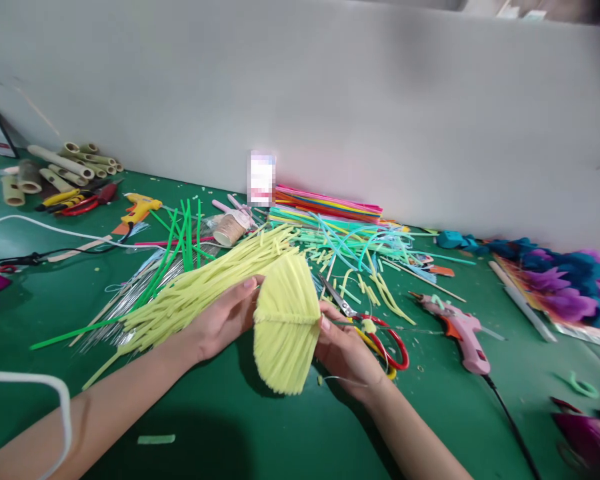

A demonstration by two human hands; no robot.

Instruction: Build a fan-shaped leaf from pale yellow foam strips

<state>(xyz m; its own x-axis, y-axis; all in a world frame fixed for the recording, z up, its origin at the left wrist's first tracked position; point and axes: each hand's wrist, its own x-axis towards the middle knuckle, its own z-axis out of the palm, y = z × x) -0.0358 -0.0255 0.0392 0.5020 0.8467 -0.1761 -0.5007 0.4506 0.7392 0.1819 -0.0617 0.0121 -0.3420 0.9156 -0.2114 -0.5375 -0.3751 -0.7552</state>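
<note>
A pale yellow leaf made of pipe cleaners (286,333), with a ridge across its middle, is held up between my two hands over the table. My left hand (230,310) has its thumb and fingers closed on the leaf's left edge, the fingers partly hidden behind it. At the right end of the ridge, my right hand (343,343) pinches the leaf near a thin wire stem. Red-and-yellow-handled scissors (400,353) lie just beyond my right hand. A bundle of yellow pipe cleaners (195,293) spreads behind my left hand and forearm.
A pink glue gun (463,333) lies at the right, a yellow glue gun (141,208) at the left. Green and coloured pipe cleaners (330,203) lie along the wall. Bamboo pieces (70,163) and pliers (93,200) are far left; purple and blue flowers (565,287) far right. White cable (55,387) crosses my left forearm.
</note>
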